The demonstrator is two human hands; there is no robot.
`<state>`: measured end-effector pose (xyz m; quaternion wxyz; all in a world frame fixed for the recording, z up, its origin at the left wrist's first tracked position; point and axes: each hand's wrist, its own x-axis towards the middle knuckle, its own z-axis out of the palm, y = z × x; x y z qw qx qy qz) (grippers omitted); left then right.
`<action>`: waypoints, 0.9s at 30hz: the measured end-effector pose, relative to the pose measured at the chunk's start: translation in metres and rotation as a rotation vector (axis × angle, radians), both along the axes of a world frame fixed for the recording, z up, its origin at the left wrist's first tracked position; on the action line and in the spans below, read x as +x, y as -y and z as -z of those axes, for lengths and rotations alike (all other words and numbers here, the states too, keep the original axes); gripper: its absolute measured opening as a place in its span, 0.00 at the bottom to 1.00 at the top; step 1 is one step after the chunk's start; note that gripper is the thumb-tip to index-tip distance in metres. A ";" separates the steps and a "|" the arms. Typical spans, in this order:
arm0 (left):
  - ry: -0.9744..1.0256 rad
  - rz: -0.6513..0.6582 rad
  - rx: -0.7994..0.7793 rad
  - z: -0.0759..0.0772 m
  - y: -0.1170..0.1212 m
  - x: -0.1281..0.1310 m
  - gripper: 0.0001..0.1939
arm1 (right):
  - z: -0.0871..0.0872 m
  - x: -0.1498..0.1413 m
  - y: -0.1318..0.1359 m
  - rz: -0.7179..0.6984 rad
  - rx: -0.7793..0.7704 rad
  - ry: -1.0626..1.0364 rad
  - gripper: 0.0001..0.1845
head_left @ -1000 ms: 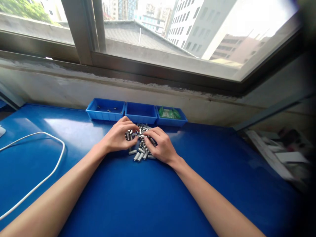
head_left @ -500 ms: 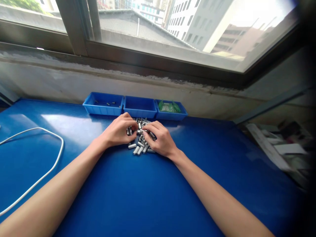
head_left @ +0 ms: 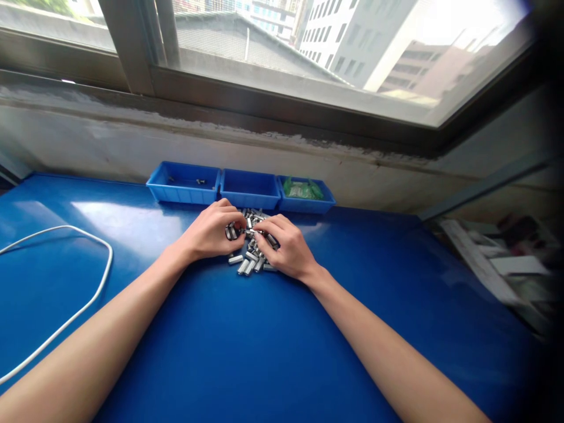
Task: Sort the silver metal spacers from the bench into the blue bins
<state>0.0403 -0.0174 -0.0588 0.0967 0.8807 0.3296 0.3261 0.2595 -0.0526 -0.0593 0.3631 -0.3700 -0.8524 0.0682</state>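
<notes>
Smooth, glossy blue tabletop (head_left: 247, 346) with a loose pile of shiny metal pieces (head_left: 249, 267) near its far side.
Three rectangular blue bins (head_left: 249, 198) stand behind the pile; the left hand (head_left: 211, 234) curls around its left part, whether clamped I cannot tell; the right hand (head_left: 288, 247) pinches a small silvery piece (head_left: 252, 231) between thumb and fingertips.

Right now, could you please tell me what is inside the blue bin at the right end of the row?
The right-hand blue bin holds a crumpled green plastic bag with a pale patch in its middle. Anything beneath is covered and cannot be seen.
</notes>
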 end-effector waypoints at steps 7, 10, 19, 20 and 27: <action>0.046 -0.003 -0.019 0.000 0.001 0.000 0.05 | 0.000 0.000 0.000 -0.002 -0.005 0.011 0.06; 0.149 -0.028 -0.048 -0.002 0.000 -0.001 0.05 | 0.000 0.000 0.000 -0.003 -0.006 0.002 0.06; 0.673 -0.066 -0.421 -0.003 -0.006 -0.007 0.12 | 0.000 0.001 -0.001 -0.007 0.007 0.008 0.05; 0.696 -0.065 -0.437 -0.003 -0.006 -0.007 0.13 | 0.001 0.001 -0.001 -0.008 0.007 0.009 0.06; 1.066 -0.426 -0.276 -0.005 -0.008 -0.008 0.14 | 0.002 0.001 -0.001 -0.019 0.001 -0.003 0.05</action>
